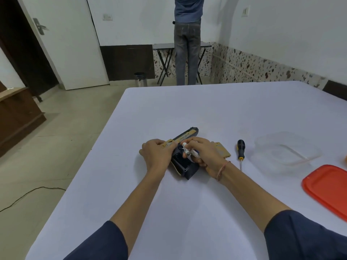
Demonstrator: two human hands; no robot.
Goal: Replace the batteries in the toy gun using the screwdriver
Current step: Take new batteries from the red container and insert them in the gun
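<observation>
left hand (157, 156): one, my fingers curled on the toy gun (185, 166), holding it down
right hand (206, 154): one, my fingers pinch white batteries (185, 148), two visible, over the gun's open grip
toy gun: one, dark with tan trim, flat on the table (187, 109) between my hands
screwdriver (241, 149): one, lying right of my right hand, untouched
tan panel (223, 150): one, partly hidden behind my right hand
clear container (287, 152): one
red lid (326, 186): one, near the right edge

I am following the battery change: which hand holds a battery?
The right hand: it pinches a white battery; the left hand only holds the toy gun.
</observation>
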